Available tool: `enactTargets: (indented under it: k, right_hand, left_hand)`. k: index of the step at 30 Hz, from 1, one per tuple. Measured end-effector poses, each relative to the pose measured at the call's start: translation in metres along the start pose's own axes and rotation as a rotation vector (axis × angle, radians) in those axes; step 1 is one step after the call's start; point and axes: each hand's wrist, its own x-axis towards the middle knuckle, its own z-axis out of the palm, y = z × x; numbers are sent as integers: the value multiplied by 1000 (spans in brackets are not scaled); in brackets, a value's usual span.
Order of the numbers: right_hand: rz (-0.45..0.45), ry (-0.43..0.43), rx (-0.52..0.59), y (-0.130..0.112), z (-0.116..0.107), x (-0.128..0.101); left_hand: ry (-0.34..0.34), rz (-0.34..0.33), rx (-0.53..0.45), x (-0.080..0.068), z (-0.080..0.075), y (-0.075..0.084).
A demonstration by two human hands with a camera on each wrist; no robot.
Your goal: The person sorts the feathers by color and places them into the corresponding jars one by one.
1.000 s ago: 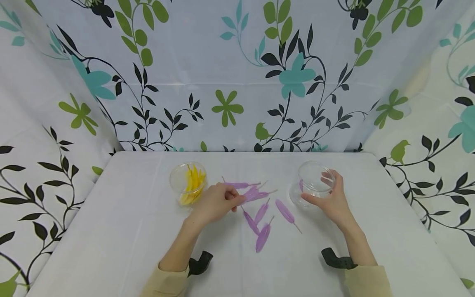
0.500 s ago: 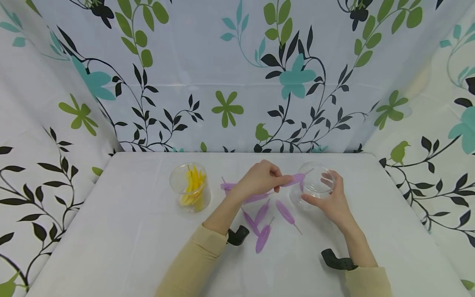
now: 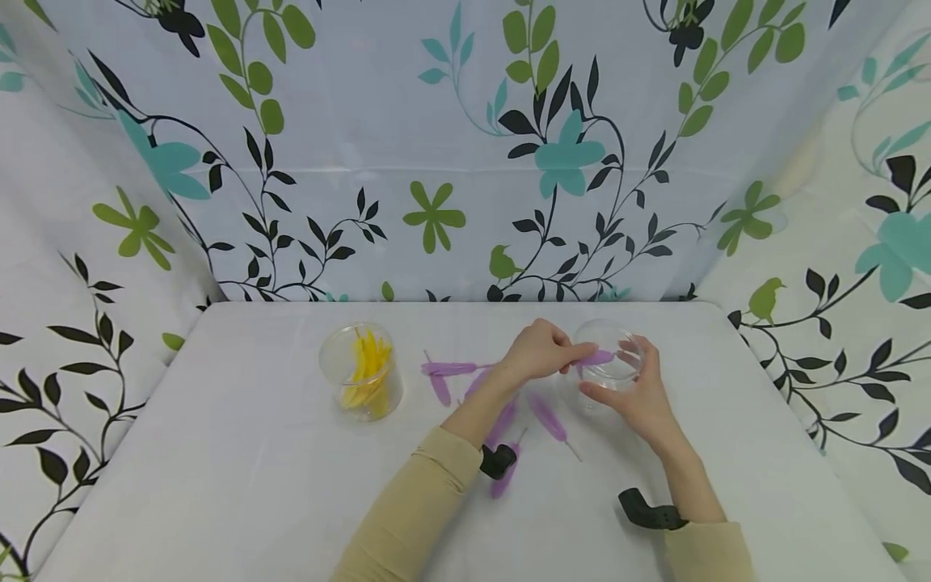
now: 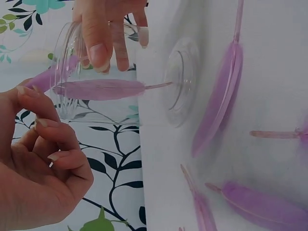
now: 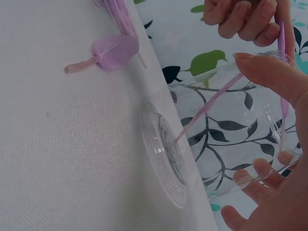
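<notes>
My left hand (image 3: 541,349) pinches a purple feather (image 3: 598,356) between thumb and fingers, its quill end reaching over the mouth of a clear glass jar (image 4: 115,111). The right hand (image 3: 646,396) grips that jar around its upper side. The jar stands upright on the white table. Inside it, another purple feather (image 4: 103,90) leans with its quill on the bottom. Several more purple feathers lie loose to the left of the jar, one of them (image 3: 549,419) closest to it. The left forearm partly covers some of these.
A second clear jar (image 3: 333,356), holding several yellow feathers (image 3: 371,360), stands on the left of the white table (image 3: 254,485). Patterned cloth (image 3: 349,121) hangs behind the table and at both sides. A black wrist mount (image 3: 498,461) hangs over the loose feathers.
My left hand picked up a purple feather from the pile and carried it right to the jar's mouth. The right hand stays on the jar. The head view has shifted slightly.
</notes>
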Motion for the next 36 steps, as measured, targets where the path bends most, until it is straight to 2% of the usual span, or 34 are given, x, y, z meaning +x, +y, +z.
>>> enactTargets:
  k: [5,10,13,21,25,30,34,36]
  right_hand:
    - [-5,-11,-12,0,4,0]
    - [-1,-14,-9,1,6,0]
    - [1,-11,-9,1,7,-1]
    - [-7,-2,-11,-1,6,0]
    - [-4,0,-21,-3,6,0]
    - [-3,7,-31,-4,4,0]
    - [-2,9,-25,-4,3,0]
    - [-1,10,-25,-4,2,0]
  left_hand:
    - [50,-33,-58,2,5,-8]
    - [68,-10,-92,1,7,-13]
    - [67,6,-114,-1,7,-15]
    - [56,-3,-165,-11,0,-18]
    - [59,19,-186,-18,-10,-30]
    - [94,34,-221,-34,-35,-55]
    - [149,-13,-217,-48,-56,-78]
    - [180,-47,-162,-54,-64,-88]
